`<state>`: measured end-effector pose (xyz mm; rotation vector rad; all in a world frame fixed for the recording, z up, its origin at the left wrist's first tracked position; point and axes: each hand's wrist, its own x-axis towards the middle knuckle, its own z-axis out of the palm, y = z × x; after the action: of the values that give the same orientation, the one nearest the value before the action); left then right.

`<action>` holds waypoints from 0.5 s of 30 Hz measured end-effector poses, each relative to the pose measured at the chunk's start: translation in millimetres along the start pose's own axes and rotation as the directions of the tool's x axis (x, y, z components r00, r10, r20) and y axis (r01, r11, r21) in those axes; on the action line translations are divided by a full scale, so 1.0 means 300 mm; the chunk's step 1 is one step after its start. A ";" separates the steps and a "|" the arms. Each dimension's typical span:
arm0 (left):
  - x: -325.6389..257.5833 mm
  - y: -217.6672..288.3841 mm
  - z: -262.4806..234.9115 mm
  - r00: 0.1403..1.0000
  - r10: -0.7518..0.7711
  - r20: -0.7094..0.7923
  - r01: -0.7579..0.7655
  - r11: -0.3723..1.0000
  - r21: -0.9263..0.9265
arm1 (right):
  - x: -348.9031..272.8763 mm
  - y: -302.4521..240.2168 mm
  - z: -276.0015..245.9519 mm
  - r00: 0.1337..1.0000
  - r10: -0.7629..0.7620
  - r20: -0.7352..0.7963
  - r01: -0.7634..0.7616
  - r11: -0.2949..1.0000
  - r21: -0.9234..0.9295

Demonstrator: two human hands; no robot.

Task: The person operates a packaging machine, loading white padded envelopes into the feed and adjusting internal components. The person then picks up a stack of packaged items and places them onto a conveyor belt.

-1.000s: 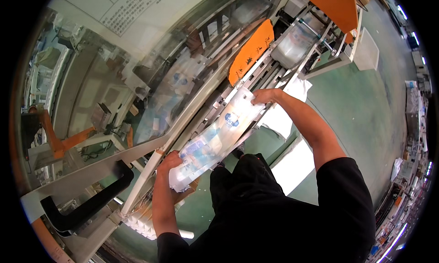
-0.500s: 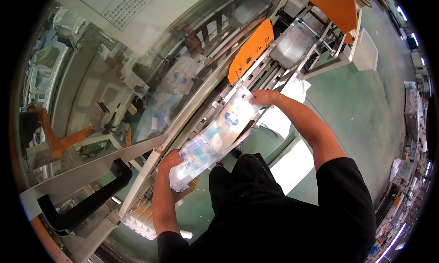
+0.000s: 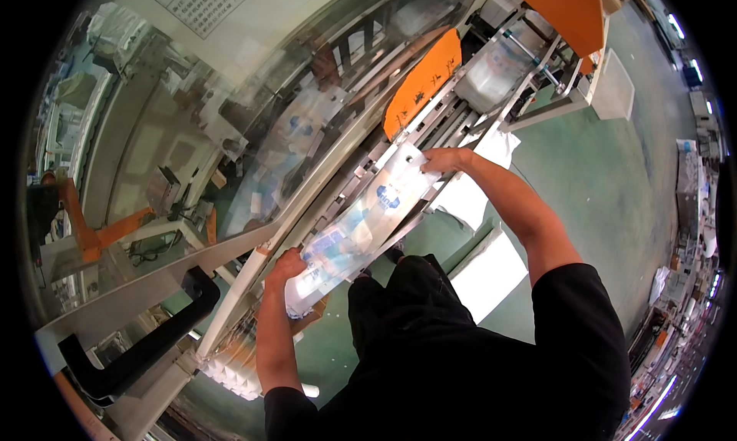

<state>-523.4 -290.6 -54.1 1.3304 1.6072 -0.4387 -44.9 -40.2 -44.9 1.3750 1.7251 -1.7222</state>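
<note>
A long stack of printed plastic bags (image 3: pixel 367 211), whitish and translucent with blue and pastel print, stretches between my hands above a machine's rail. My left hand (image 3: pixel 286 267) is closed around the side of its near left end. At the far right end, beside a punched hole, my right hand (image 3: pixel 443 161) pinches the edge with the thumb on top; the fingers beneath are hidden. The bags sag a little along their length. Just beyond the right hand stands an orange guard plate (image 3: pixel 421 84).
A clear machine cover (image 3: pixel 284 95) with reflections rises on my left, with a black handle (image 3: pixel 146 349) low on it. A plastic-wrapped pack (image 3: pixel 495 72) sits in the machine track ahead. White sheets (image 3: pixel 491 276) lie to the right, over the green floor (image 3: pixel 591 180).
Both hands keep hold of the bags, which have barely shifted. The lighting glare on their print differs slightly, and the view has turned a touch.
</note>
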 end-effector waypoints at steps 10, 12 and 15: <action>0.007 0.011 0.000 0.999 -0.033 0.000 0.033 0.999 -0.027 | -0.057 -0.079 -0.001 1.000 0.016 0.025 -0.014 0.997 -0.075; 0.011 0.003 0.007 0.999 -0.032 -0.009 0.032 0.999 -0.033 | -0.054 -0.078 0.001 0.995 -0.048 0.082 0.054 0.996 -0.074; 0.005 0.030 -0.007 0.998 -0.055 -0.010 0.055 0.998 -0.031 | -0.020 -0.033 0.010 0.992 -0.110 0.069 0.114 0.992 -0.061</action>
<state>-516.0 -285.0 -51.8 1.2700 1.6563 -0.4391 -51.1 -43.3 -35.0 1.2018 1.8368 -1.7335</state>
